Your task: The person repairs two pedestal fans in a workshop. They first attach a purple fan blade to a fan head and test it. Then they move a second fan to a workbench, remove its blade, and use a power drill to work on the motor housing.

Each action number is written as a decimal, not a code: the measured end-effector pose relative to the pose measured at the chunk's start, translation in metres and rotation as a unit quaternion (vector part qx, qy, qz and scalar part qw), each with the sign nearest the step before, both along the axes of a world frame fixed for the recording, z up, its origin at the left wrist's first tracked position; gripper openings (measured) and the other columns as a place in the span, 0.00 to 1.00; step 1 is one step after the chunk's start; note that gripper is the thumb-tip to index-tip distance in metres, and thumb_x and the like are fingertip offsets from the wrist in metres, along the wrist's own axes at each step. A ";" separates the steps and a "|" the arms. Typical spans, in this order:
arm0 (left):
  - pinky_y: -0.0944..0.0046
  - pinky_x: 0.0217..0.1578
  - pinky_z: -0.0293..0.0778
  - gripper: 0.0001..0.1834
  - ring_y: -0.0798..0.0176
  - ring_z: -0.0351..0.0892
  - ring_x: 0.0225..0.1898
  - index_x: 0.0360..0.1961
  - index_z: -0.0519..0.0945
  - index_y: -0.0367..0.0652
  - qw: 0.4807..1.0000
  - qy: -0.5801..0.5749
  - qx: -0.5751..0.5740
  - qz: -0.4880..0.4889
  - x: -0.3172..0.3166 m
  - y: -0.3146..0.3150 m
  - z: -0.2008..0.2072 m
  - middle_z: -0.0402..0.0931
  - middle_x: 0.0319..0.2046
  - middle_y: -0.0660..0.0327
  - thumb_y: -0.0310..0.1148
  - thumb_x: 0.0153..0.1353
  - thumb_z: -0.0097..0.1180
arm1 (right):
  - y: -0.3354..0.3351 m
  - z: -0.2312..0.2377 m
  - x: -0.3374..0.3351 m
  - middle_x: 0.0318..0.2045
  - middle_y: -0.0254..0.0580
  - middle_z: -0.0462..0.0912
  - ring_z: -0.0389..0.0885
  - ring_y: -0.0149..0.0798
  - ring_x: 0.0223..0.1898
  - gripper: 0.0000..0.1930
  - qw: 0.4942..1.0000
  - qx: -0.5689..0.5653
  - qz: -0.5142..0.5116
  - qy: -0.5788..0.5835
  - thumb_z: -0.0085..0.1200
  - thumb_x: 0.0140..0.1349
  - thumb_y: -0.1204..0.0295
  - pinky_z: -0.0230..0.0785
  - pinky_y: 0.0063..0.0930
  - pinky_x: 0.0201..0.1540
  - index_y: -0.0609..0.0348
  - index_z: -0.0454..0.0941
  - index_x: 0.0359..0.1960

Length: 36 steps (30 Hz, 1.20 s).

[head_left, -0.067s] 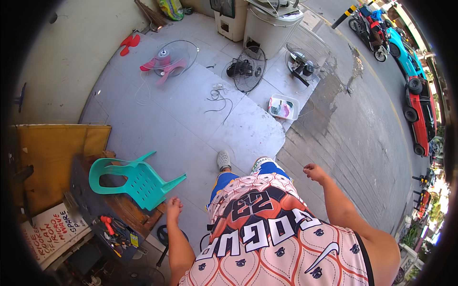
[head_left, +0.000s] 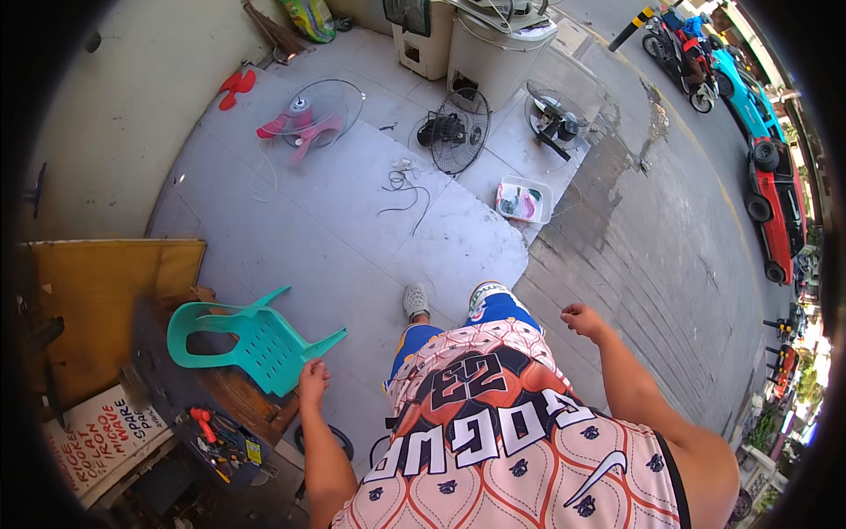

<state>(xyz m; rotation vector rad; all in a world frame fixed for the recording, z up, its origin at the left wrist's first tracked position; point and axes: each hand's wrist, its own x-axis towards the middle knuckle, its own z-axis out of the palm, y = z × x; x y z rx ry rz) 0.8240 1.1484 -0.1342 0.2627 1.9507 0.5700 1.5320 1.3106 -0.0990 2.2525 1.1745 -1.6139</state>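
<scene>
My left hand (head_left: 314, 383) hangs beside the front edge of a small turquoise plastic chair (head_left: 264, 342), its fingers loosely curled with nothing visible in them. Whether it touches the chair, I cannot tell. Off to the right, my right hand (head_left: 579, 319) is held out over the pavement, fingers curled in and no object showing. The chair has a slotted seat and an open back, and stands by a cluttered low bench.
Ahead on the tiles lie a pink-bladed fan (head_left: 301, 123), a black fan (head_left: 454, 130), another dismantled fan (head_left: 553, 123), a loose cord (head_left: 405, 187) and a white tub (head_left: 523, 200). Hand tools (head_left: 220, 445) cover the bench at left. Vehicles (head_left: 775, 207) line the street.
My left hand has shifted slightly left, closer to the chair's edge. The right hand stays almost where it was. The view has moved a little.
</scene>
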 end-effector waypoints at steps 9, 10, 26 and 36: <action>0.66 0.31 0.72 0.17 0.68 0.77 0.36 0.60 0.75 0.48 0.994 0.097 0.024 0.041 -0.125 0.179 0.033 0.76 0.40 0.66 0.38 0.73 0.52 | 0.076 -0.013 -0.021 0.41 0.44 0.88 0.85 0.37 0.40 0.19 0.998 0.028 -0.047 0.019 0.63 0.65 0.62 0.77 0.35 0.46 0.62 0.83 0.51; 0.66 0.30 0.72 0.16 0.67 0.78 0.36 0.59 0.75 0.49 0.994 0.094 0.004 0.053 -0.117 0.184 0.028 0.77 0.39 0.66 0.38 0.73 0.52 | 0.090 -0.019 -0.017 0.41 0.44 0.88 0.85 0.37 0.40 0.19 0.999 0.001 -0.047 -0.003 0.63 0.65 0.62 0.77 0.35 0.46 0.62 0.84 0.51; 0.62 0.34 0.75 0.20 0.67 0.80 0.37 0.61 0.76 0.43 0.981 0.016 -0.122 -0.147 0.073 0.336 0.071 0.80 0.41 0.66 0.38 0.71 0.57 | 0.415 -0.049 0.026 0.41 0.39 0.87 0.83 0.33 0.40 0.17 0.987 0.125 -0.089 0.052 0.60 0.67 0.64 0.76 0.33 0.47 0.62 0.82 0.52; 0.68 0.31 0.71 0.16 0.71 0.78 0.34 0.57 0.78 0.47 0.977 -0.011 -0.146 -0.158 0.001 0.517 -0.004 0.78 0.39 0.68 0.38 0.72 0.55 | 0.360 0.006 0.012 0.46 0.48 0.87 0.85 0.41 0.47 0.19 0.990 0.076 -0.122 -0.001 0.61 0.66 0.61 0.75 0.36 0.54 0.62 0.83 0.52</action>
